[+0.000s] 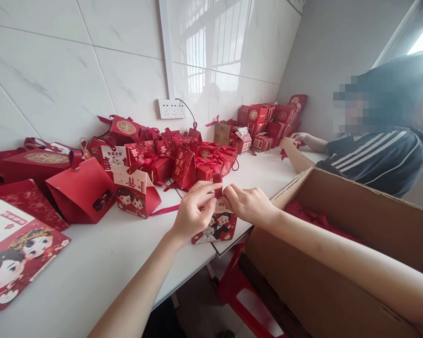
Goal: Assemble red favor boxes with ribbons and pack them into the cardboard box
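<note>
My left hand (193, 211) and my right hand (248, 204) meet above a small red gift box (216, 227) printed with a cartoon bride and groom. It stands at the white table's front edge. Both hands pinch the box's top, where a dark red ribbon (217, 184) sticks up between the fingertips. A loose end of ribbon (165, 209) trails left across the table from under my left hand.
Several finished red gift boxes (183, 162) crowd the white table (102, 263) along the tiled wall. Larger red bags (81, 190) lie at left. An open cardboard carton (341, 244) holding red ribbons stands at right. A person in a striped shirt (377, 157) works beyond it. A red stool (238, 293) sits below.
</note>
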Tool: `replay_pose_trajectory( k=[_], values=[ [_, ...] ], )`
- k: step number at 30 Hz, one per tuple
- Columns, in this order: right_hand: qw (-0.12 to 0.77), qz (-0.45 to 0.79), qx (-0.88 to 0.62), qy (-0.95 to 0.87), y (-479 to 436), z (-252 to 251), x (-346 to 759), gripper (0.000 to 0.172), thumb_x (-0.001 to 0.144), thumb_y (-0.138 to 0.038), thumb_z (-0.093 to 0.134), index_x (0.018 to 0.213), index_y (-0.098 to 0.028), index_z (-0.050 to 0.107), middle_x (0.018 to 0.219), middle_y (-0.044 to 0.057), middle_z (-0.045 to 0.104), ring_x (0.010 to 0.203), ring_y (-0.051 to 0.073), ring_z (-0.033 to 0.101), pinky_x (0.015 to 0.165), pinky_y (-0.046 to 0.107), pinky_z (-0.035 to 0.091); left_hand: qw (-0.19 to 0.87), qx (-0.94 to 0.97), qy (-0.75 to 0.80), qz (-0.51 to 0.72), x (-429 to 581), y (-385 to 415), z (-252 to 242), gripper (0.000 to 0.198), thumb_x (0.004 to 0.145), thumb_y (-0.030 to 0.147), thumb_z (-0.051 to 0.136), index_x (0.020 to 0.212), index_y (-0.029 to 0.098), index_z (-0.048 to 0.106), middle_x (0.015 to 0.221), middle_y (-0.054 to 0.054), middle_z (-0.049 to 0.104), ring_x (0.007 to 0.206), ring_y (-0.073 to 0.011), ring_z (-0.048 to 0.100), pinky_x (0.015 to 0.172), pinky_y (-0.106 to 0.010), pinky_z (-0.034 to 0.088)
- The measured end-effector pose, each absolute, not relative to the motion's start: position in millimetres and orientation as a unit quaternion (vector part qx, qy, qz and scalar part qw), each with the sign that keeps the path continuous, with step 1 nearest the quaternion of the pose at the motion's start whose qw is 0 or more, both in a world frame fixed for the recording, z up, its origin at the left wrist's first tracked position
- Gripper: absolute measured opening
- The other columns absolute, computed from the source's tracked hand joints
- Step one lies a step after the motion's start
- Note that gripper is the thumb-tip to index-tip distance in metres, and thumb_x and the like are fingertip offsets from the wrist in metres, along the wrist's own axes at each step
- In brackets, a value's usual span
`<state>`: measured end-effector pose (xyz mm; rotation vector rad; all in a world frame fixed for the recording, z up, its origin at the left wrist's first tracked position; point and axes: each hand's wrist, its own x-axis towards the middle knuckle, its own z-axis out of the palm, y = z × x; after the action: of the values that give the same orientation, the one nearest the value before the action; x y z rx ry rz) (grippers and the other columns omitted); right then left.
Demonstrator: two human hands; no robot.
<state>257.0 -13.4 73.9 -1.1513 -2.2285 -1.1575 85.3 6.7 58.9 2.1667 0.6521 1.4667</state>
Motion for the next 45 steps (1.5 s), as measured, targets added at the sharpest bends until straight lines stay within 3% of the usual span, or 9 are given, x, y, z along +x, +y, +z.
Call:
replay_pose_trajectory(
  k=[10, 14, 17, 21, 25, 31, 35, 40, 45],
  values=[
    [0.195, -0.299, -0.442, -0.823, -11.3, 72.8, 258.8, 0.037, 0.096, -0.028, 0.024, 0.077, -0.014, 0.052, 0.065, 0.002, 0.055, 0.042, 0.008, 0.041, 0.039, 0.024, 0.017, 0.287, 0.746, 0.268, 0.538, 90.2, 7.3, 59.7, 0.027, 0.080, 0.015, 0.052, 0.106, 0.018, 0.061, 0.098, -0.006, 0.062, 0.089, -0.0150, 0.062, 0.078, -0.026, 0.054],
    [0.259, -0.234, -0.437, -0.829, -13.9, 73.2, 259.5, 0.027, 0.094, -0.026, 0.029, 0.090, -0.014, 0.053, 0.081, 0.005, 0.058, 0.049, 0.007, 0.044, 0.042, 0.021, 0.024, 0.389, 0.685, 0.283, 0.548, 91.1, 7.0, 57.9, 0.044, 0.077, 0.019, 0.056, 0.121, 0.018, 0.048, 0.094, -0.006, 0.062, 0.080, -0.0160, 0.066, 0.070, -0.027, 0.056],
    [0.289, -0.259, -0.435, -0.813, -16.0, 74.1, 258.7, 0.019, 0.087, -0.025, 0.039, 0.094, -0.014, 0.053, 0.086, 0.006, 0.058, 0.052, 0.009, 0.046, 0.040, 0.021, 0.024, 0.425, 0.650, 0.284, 0.563, 91.2, 6.7, 56.0, 0.054, 0.075, 0.019, 0.060, 0.125, 0.020, 0.043, 0.091, -0.005, 0.063, 0.078, -0.0168, 0.067, 0.070, -0.029, 0.057],
    [0.303, -0.298, -0.414, -0.805, -15.3, 76.6, 257.8, 0.012, 0.085, -0.024, 0.046, 0.084, -0.016, 0.054, 0.082, 0.007, 0.058, 0.070, 0.016, 0.050, 0.042, 0.022, 0.028, 0.438, 0.650, 0.284, 0.552, 91.1, 6.5, 54.9, 0.034, 0.074, 0.020, 0.061, 0.107, 0.016, 0.057, 0.083, -0.003, 0.066, 0.077, -0.0165, 0.067, 0.070, -0.026, 0.056],
    [0.321, -0.255, -0.347, -0.843, -11.6, 77.8, 259.5, 0.013, 0.089, -0.019, 0.041, 0.082, -0.016, 0.052, 0.075, 0.007, 0.057, 0.072, 0.018, 0.047, 0.062, 0.028, 0.043, 0.459, 0.649, 0.284, 0.537, 91.5, 5.8, 55.5, 0.027, 0.075, 0.022, 0.059, 0.101, 0.015, 0.059, 0.075, -0.002, 0.068, 0.071, -0.0155, 0.067, 0.064, -0.023, 0.055],
    [0.328, -0.195, -0.345, -0.858, -12.0, 75.1, 260.7, 0.013, 0.092, -0.019, 0.039, 0.088, -0.015, 0.052, 0.073, 0.004, 0.057, 0.062, 0.014, 0.049, 0.061, 0.025, 0.043, 0.447, 0.655, 0.287, 0.537, 90.2, 4.0, 56.6, 0.023, 0.074, 0.023, 0.060, 0.095, 0.013, 0.059, 0.075, -0.004, 0.069, 0.075, -0.0183, 0.067, 0.066, -0.026, 0.054],
    [0.326, -0.210, -0.363, -0.847, -13.4, 75.3, 259.9, 0.016, 0.092, -0.022, 0.039, 0.089, -0.016, 0.054, 0.070, 0.003, 0.057, 0.061, 0.013, 0.051, 0.059, 0.022, 0.042, 0.428, 0.669, 0.272, 0.543, 90.2, 5.0, 53.7, 0.018, 0.076, 0.021, 0.058, 0.092, 0.017, 0.053, 0.069, -0.001, 0.065, 0.068, -0.0152, 0.065, 0.061, -0.025, 0.053],
    [0.320, -0.229, -0.369, -0.842, -12.1, 74.6, 259.9, 0.017, 0.092, -0.022, 0.039, 0.089, -0.015, 0.055, 0.070, 0.003, 0.059, 0.061, 0.013, 0.053, 0.059, 0.022, 0.042, 0.273, 0.733, 0.263, 0.565, 90.1, 6.7, 53.6, 0.006, 0.077, 0.016, 0.054, 0.081, 0.019, 0.050, 0.077, 0.001, 0.057, 0.069, -0.0107, 0.060, 0.064, -0.022, 0.051],
    [0.325, -0.233, -0.369, -0.839, -10.8, 73.9, 259.9, 0.019, 0.092, -0.022, 0.038, 0.086, -0.016, 0.055, 0.067, 0.002, 0.059, 0.056, 0.012, 0.050, 0.059, 0.022, 0.041, 0.245, 0.764, 0.249, 0.542, 88.1, 6.3, 58.0, 0.024, 0.080, 0.013, 0.050, 0.100, 0.018, 0.061, 0.082, -0.001, 0.056, 0.077, -0.0114, 0.060, 0.072, -0.023, 0.052]
  ],
)
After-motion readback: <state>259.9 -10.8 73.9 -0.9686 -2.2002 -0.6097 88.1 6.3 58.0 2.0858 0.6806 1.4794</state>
